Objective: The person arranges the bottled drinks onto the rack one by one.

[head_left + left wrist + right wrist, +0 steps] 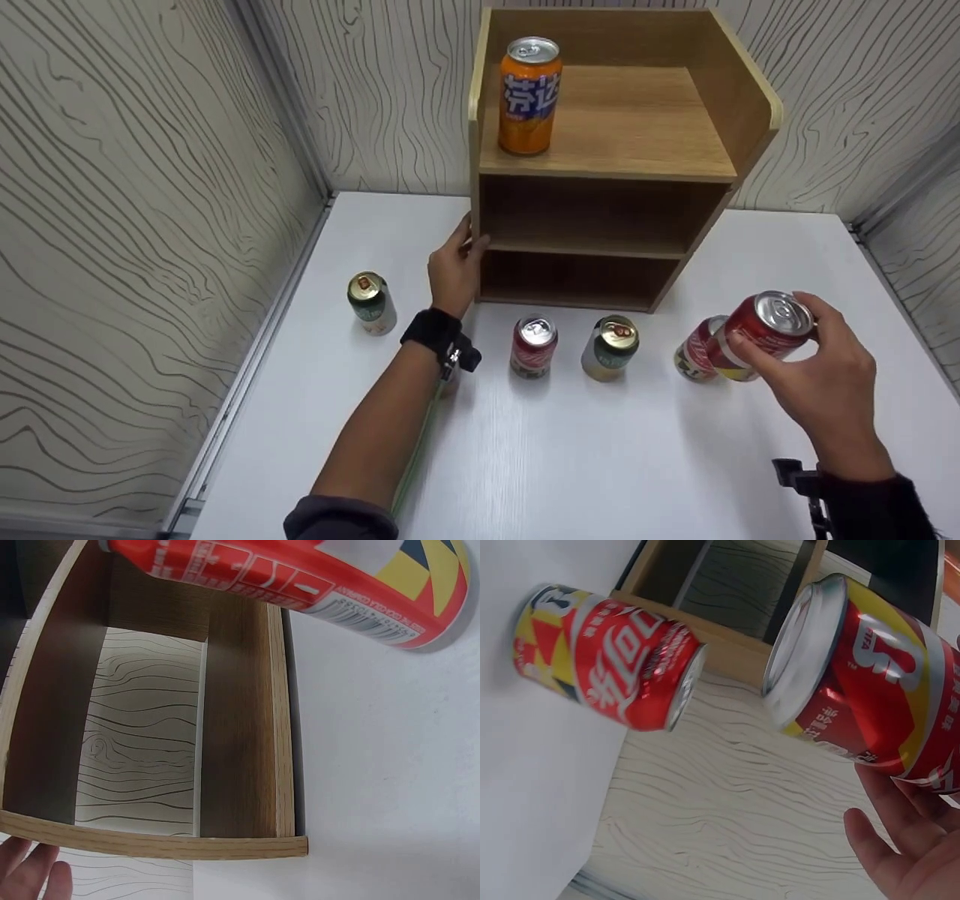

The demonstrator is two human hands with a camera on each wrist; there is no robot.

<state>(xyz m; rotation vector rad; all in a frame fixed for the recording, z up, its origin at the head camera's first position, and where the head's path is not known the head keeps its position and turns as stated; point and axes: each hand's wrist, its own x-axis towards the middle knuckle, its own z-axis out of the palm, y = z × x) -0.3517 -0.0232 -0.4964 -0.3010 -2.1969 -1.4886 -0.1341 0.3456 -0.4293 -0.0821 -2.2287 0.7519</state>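
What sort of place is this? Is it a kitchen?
Probably not a kitchen; it looks more like a little filming booth. Wavy-patterned panels stand around a white table with a wooden shelf and drink cans, and the person wears black gadgets on both wrists.

Booth: wood-patterned panels (135,247), white table (585,465)

Head view, toward 6 o'clock: a can (450,386) shows only a sliver beside the left forearm (382,429) — its kind cannot be told. Between 3 and 4 o'clock, the held Coca-Cola can (761,326) hides part of a standing Coca-Cola can (694,354). The left wrist view crops the left hand (30,874) at 8 o'clock; the right wrist view crops the right hand (915,840) at 4 o'clock.
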